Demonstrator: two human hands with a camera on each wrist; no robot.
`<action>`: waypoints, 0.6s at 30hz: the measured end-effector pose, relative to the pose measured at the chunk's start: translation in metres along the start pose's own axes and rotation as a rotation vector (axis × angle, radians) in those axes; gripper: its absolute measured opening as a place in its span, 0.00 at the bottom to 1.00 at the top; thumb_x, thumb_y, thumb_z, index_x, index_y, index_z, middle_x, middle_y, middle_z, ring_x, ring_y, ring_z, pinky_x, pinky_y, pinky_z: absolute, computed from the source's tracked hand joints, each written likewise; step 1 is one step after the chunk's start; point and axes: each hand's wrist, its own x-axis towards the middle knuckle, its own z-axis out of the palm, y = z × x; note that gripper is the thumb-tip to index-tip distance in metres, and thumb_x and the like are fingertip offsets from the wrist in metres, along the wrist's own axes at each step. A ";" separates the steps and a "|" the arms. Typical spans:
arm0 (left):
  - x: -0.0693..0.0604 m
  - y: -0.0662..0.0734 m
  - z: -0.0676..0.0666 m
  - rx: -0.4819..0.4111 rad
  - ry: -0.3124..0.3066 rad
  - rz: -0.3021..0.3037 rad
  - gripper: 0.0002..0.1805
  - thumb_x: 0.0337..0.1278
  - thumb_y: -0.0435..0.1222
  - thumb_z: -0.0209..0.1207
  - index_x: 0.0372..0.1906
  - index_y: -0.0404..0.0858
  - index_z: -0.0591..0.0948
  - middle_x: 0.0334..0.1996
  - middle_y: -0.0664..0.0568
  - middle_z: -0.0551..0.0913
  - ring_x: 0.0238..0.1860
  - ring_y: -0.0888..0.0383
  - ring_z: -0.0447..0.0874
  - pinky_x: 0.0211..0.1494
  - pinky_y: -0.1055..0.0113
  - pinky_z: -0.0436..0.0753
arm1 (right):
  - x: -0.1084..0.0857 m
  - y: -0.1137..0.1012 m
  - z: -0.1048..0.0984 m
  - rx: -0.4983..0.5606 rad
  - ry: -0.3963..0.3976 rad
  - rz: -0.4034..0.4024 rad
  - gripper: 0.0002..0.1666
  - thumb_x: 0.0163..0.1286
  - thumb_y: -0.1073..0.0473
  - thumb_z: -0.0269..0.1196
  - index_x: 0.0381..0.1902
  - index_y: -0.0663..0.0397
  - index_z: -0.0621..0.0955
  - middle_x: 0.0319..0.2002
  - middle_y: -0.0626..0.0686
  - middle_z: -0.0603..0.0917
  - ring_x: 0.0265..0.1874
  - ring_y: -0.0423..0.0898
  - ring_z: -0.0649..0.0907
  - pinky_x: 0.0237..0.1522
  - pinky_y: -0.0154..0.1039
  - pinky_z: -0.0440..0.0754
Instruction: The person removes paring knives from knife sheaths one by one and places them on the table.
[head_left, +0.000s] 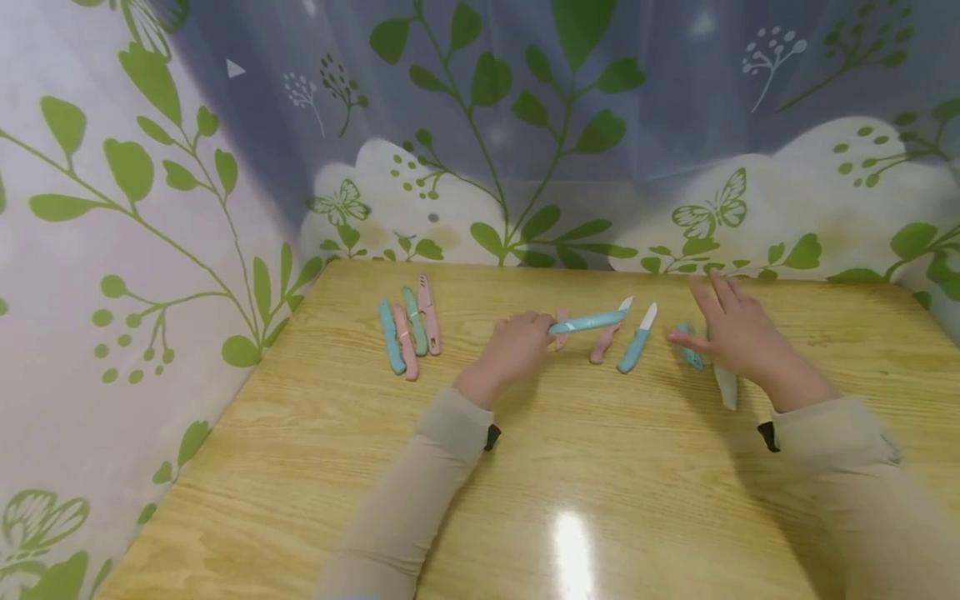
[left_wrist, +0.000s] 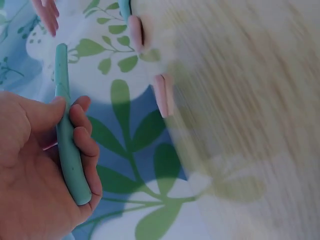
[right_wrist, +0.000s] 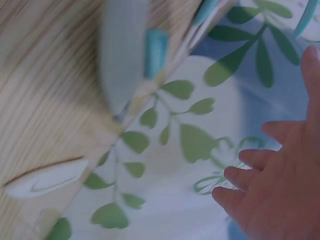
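In the head view my left hand (head_left: pixel 517 350) grips a blue paring knife (head_left: pixel 588 322) that looks sheathed and holds it above the table. The left wrist view shows the fingers curled round that knife (left_wrist: pixel 70 150). My right hand (head_left: pixel 750 342) is spread with its fingers apart, over a pale blade-shaped piece (head_left: pixel 725 385) and beside a blue sheath (head_left: pixel 690 350). Between the hands lie a blue-handled knife (head_left: pixel 636 343) with a bare white blade, a pink-handled knife (head_left: pixel 603 343) and a pink sheath (head_left: pixel 562 327), partly hidden. The pale piece (right_wrist: pixel 122 55) is blurred in the right wrist view.
At the table's left lie a blue knife (head_left: pixel 391 336), a pink knife (head_left: pixel 406 342), a green knife (head_left: pixel 415 321) and a slotted pink sheath (head_left: pixel 429 312). A white piece (right_wrist: pixel 47 177) lies near the table's far edge. A leaf-patterned curtain (head_left: pixel 480 167) hangs behind the wooden table (head_left: pixel 525 500).
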 end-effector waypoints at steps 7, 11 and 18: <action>-0.002 0.012 -0.001 0.011 -0.023 0.056 0.19 0.74 0.43 0.47 0.63 0.42 0.74 0.51 0.51 0.81 0.54 0.52 0.80 0.58 0.54 0.74 | -0.007 -0.030 0.005 0.006 0.061 -0.153 0.54 0.69 0.40 0.58 0.77 0.60 0.44 0.75 0.72 0.40 0.72 0.72 0.44 0.67 0.71 0.47; -0.006 0.016 -0.003 -0.017 -0.040 0.074 0.19 0.75 0.43 0.45 0.63 0.43 0.73 0.52 0.51 0.81 0.54 0.53 0.80 0.55 0.56 0.73 | -0.010 -0.042 0.012 0.000 0.112 -0.265 0.50 0.67 0.44 0.62 0.76 0.57 0.51 0.75 0.69 0.47 0.72 0.72 0.49 0.65 0.71 0.52; -0.008 0.020 -0.002 -0.039 -0.047 0.097 0.18 0.75 0.43 0.46 0.61 0.43 0.75 0.53 0.52 0.81 0.55 0.54 0.79 0.56 0.57 0.73 | -0.016 -0.056 0.020 -0.042 0.108 -0.330 0.48 0.68 0.45 0.61 0.76 0.53 0.53 0.74 0.66 0.53 0.72 0.70 0.51 0.66 0.71 0.53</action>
